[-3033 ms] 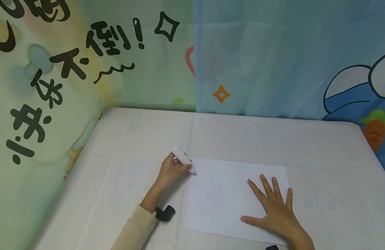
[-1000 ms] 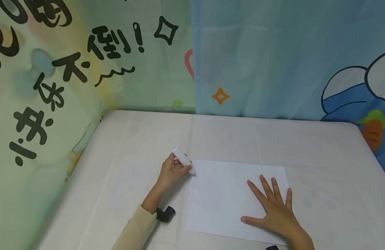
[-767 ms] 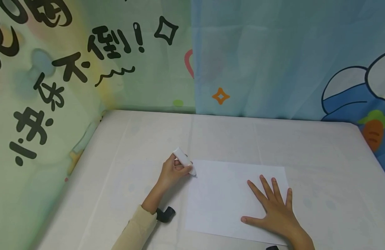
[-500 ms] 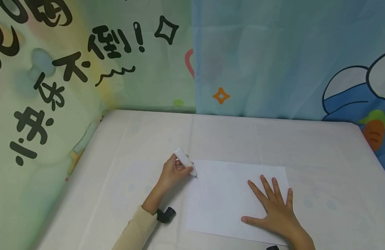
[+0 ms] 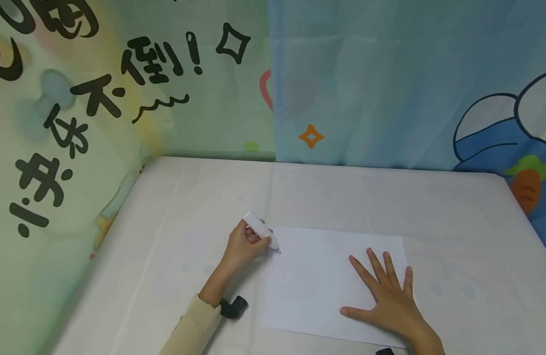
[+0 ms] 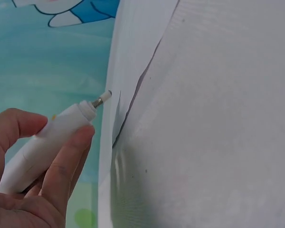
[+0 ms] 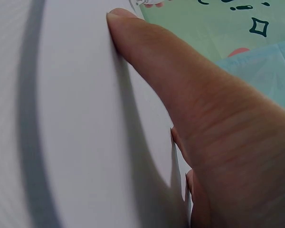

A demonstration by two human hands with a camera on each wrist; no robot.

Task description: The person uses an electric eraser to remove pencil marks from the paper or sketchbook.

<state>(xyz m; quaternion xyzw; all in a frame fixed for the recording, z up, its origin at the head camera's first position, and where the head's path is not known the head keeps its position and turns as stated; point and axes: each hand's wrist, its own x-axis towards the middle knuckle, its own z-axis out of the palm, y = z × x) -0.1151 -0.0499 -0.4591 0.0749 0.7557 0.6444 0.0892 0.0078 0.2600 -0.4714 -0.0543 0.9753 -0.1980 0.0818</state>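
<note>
A white electric eraser (image 5: 255, 224) slants down over the left edge of a blank sheet of white paper (image 5: 308, 286), near its upper left corner. My left hand (image 5: 239, 250) pinches its body between thumb and fingers. In the left wrist view, a metal collar with a small pale eraser tip (image 6: 103, 98) sticks out of the eraser's front; whether it touches the paper I cannot tell. My right hand (image 5: 388, 303) rests on the right part of the sheet, fingers spread wide. Its thumb (image 7: 171, 66) lies along the paper in the right wrist view.
A white cloth (image 5: 188, 197) covers the table under the sheet. Printed hangings stand behind and left, with black characters (image 5: 95, 93) and a carrot picture (image 5: 527, 190). A black wrist mount (image 5: 234, 307) sits at the left wrist, another (image 5: 385, 351) at the right.
The eraser's tip has shifted very slightly down along the paper's left edge. The head view has drifted a little; the right hand keeps its place on the sheet.
</note>
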